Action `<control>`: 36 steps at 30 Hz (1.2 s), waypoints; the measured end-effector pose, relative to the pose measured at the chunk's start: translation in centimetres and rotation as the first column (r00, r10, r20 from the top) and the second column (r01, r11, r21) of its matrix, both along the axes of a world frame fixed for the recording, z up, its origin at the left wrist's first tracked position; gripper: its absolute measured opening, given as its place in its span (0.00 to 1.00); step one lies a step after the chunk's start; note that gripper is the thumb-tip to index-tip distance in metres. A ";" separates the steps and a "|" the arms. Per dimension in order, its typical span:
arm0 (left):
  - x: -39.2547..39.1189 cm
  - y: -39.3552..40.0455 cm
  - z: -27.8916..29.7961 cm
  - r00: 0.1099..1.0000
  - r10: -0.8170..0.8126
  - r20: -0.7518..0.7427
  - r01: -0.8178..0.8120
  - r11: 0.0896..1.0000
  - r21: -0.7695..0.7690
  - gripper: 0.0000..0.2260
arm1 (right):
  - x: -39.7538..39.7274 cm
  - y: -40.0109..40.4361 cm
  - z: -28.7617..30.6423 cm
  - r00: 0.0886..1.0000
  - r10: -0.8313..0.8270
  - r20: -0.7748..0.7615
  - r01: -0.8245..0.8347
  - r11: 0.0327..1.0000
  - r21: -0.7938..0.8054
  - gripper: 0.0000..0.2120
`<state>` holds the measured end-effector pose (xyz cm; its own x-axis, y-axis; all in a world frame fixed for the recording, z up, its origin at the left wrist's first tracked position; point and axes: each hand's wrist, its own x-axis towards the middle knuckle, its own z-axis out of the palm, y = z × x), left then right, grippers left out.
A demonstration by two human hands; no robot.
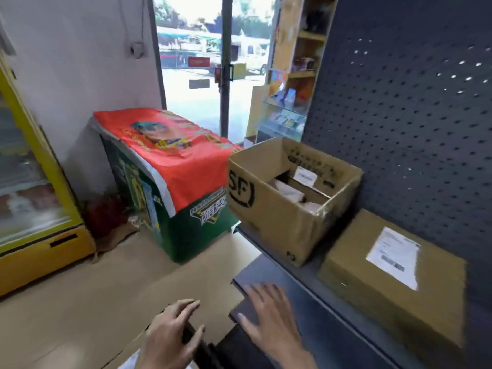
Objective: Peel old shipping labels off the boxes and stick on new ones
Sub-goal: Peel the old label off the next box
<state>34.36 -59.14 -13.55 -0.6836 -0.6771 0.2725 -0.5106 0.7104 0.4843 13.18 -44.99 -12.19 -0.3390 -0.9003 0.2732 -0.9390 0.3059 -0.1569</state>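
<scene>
— So, where are the boxes?
— Both sit on the dark shelf (314, 265) against the pegboard (415, 115). The closed box (383, 296) lies nearest, at the right, with a white shipping label (393, 256) stuck flat on its top face. Just beside it, farther along the shelf, stands the open box (282, 209), marked "SF" on its side, with smaller parcels and a white slip inside.
— And the hands?
— Neither touches a box. The right hand (269, 312) is spread wide, fingers straight, palm down over the front edge of the shelf; the blur makes it hard to tell whether it rests on the surface. The left hand (170, 334) is lower left, fingers loosely bent around a dark object (190, 335) that I cannot identify.
— What lies beyond?
— Left of the shelf stands a green chest (159, 209) draped with a red cloth (170, 153). A yellow fridge (29, 209) stands against the left wall, and a glass door (210, 65) behind opens onto a bright street.
</scene>
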 end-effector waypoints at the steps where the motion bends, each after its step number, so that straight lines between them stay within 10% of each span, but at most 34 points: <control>1: -1.2 0.4 1.4 0.999 -0.041 -0.004 0.041 0.999 -0.020 0.20 | -0.3 1.4 1.2 0.999 -0.046 0.000 0.046 0.999 -0.020 0.23; 24: -24.7 12.1 13.9 0.809 -0.534 -0.246 0.569 0.816 0.100 0.17 | -8.2 26.4 10.1 0.537 -0.825 0.174 0.817 0.457 -0.351 0.18; 30: -28.7 12.7 12.4 0.870 -0.378 -0.316 0.485 0.770 0.415 0.19 | -9.9 25.4 9.8 0.359 -0.571 0.738 0.930 0.289 -0.228 0.22; 36: -30.6 13.3 11.0 0.918 -0.063 -0.393 0.371 0.493 0.787 0.22 | -11.3 23.5 9.7 0.102 0.019 0.995 0.980 0.167 -0.104 0.18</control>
